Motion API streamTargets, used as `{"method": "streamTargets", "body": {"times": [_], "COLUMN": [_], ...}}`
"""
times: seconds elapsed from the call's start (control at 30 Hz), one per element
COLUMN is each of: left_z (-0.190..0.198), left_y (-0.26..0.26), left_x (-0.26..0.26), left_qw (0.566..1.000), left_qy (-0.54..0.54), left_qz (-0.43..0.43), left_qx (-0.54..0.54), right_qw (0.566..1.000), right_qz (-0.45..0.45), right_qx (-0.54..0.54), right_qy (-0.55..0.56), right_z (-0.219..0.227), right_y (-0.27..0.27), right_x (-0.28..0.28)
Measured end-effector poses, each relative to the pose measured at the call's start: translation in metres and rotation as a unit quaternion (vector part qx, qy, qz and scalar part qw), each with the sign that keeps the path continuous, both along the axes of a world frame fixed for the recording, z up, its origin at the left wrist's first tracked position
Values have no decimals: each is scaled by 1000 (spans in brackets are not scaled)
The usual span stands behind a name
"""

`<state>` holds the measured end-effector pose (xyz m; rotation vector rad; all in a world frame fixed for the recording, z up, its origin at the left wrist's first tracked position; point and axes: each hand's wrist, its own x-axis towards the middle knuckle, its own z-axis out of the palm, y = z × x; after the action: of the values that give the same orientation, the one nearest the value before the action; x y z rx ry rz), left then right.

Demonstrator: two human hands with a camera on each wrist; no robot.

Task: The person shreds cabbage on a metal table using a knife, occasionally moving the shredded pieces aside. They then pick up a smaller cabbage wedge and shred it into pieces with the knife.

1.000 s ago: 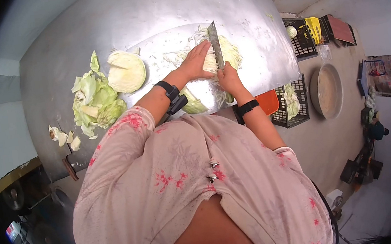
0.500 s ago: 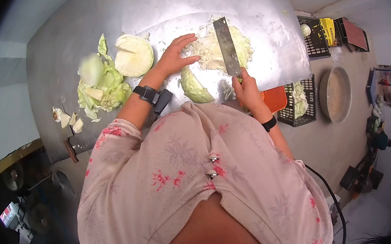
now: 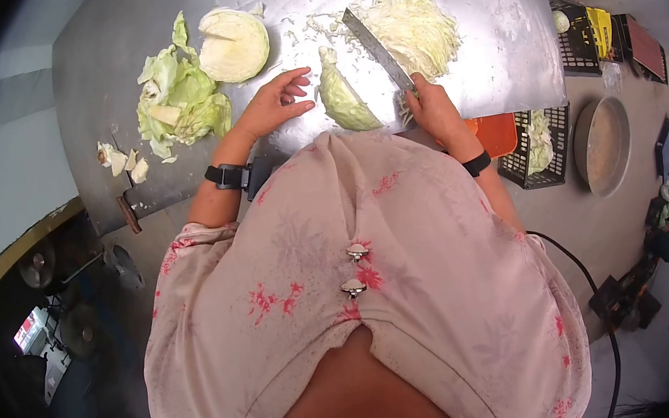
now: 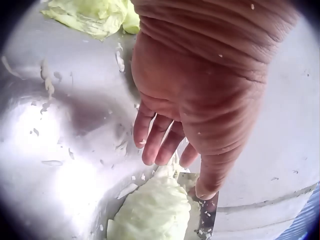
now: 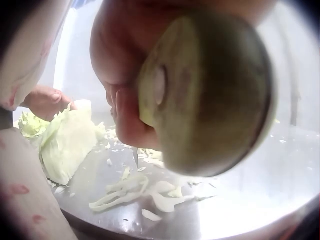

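My right hand (image 3: 437,110) grips the handle of a broad-bladed kitchen knife (image 3: 378,50), whose blade slants along the left side of a pile of shredded cabbage (image 3: 417,27). In the right wrist view the round butt of the knife handle (image 5: 215,95) looms large in the hand. My left hand (image 3: 276,106) holds nothing; its fingers bend loosely above the metal table (image 3: 492,64). Between both hands lies a cabbage wedge (image 3: 344,97). The left wrist view shows the wedge (image 4: 152,212) just beyond the left fingertips, with part of the blade (image 4: 207,220) behind the thumb.
A cut cabbage half (image 3: 236,50) and loose outer leaves (image 3: 179,103) lie on the left. Core scraps (image 3: 122,161) sit near a second wooden handle (image 3: 128,213) at the table edge. Below the table's right edge are an orange container (image 3: 497,135), a black crate (image 3: 564,143) and a metal basin (image 3: 604,144).
The left hand has drawn back leftward from the shredded cabbage. The knife has come away from the cutting spot and swung to the pile's left side, leaving the wedge and pile in plain view.
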<state>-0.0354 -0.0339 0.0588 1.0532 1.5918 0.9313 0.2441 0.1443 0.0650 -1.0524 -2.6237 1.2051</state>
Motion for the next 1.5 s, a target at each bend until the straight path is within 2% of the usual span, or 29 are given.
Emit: {"method": "streamTargets", "body": {"times": [0.17, 0.3, 0.43, 0.63, 0.73, 0.83, 0.93, 1.03, 1.13, 1.23, 1.33, 1.43, 1.5], "left_z": [-6, -2, 0, -10, -13, -16, -10, -13, -28, -31, -14, -17, -12], "left_y": [0, 10, 19, 21, 20, 18, 22, 25, 23, 24, 27, 27, 29], "left_x": [25, 52, 72, 90, 94, 87, 78, 71, 65, 62, 65, 59, 61], "left_qw": [998, 980, 973, 960, 959, 948, 944, 961, 978, 983, 977, 980, 973], "left_qy": [54, 185, 202, 246, 247, 299, 323, 268, 197, 162, 211, 199, 230], "left_qz": [38, 70, 108, 134, 141, 110, 72, 65, 66, 67, 41, 24, 16], "left_qx": [-16, 0, -35, -16, -9, -25, 12, 14, 11, 59, 0, -16, -30], "right_qw": [999, 994, 987, 973, 972, 973, 975, 977, 981, 984, 988, 986, 987], "right_qz": [11, 34, 48, 68, 97, 101, 88, 71, 51, 20, -20, -42, -51], "right_qx": [-42, -94, -139, -196, -176, -194, -198, -202, -185, -175, -149, -160, -150], "right_qy": [17, 40, 63, 98, 126, 78, 49, 3, -1, 16, 26, 9, 14], "right_z": [4, 20, 18, 25, 25, 44, 55, 66, 64, 64, 64, 68, 68], "right_y": [-6, -12, -10, -7, -14, -27, -41, -53, -70, -84, -98, -104, -107], "right_x": [0, 2, 10, 25, 30, 28, 26, 23, 21, 17, 11, 6, 5]}}
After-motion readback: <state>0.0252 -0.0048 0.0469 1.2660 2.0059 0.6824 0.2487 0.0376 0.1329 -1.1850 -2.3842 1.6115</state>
